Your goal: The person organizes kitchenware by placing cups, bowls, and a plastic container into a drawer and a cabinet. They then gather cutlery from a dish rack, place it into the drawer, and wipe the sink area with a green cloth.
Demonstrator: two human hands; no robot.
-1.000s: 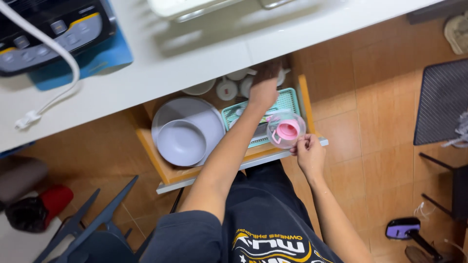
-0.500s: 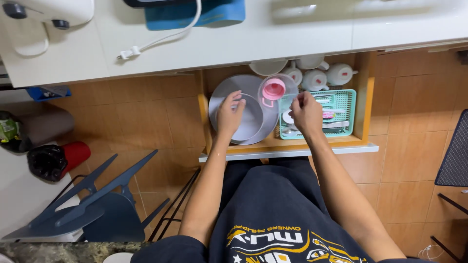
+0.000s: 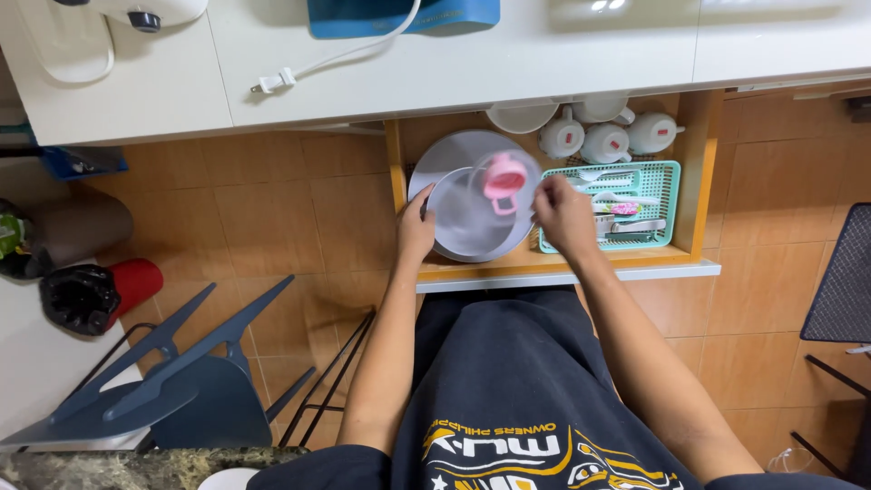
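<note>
A wooden drawer (image 3: pixel 699 181) stands pulled out under the white counter. In its left half lies a stack of grey plates with a grey bowl (image 3: pixel 463 222) on top. My left hand (image 3: pixel 415 229) grips the left rim of that stack, thumb on top. A clear plastic cup with a pink lid (image 3: pixel 502 178) lies tilted over the bowl. My right hand (image 3: pixel 562 216) holds the cup by its right side, fingertips at its wall. To the right sits a teal cutlery basket (image 3: pixel 667 195) with spoons and small utensils.
White cups (image 3: pixel 606 141) and a white bowl (image 3: pixel 521 116) fill the drawer's back. The counter (image 3: pixel 363 82) carries a blue mat, a loose plug and cord (image 3: pixel 272 83), and a white appliance. Folded dark chairs (image 3: pixel 181 381) and a red container (image 3: pixel 136 281) stand left on the tiled floor.
The cup has moved left from the basket side to over the grey bowl, carried by my right hand. My left hand slid from the plate's top to its left rim.
</note>
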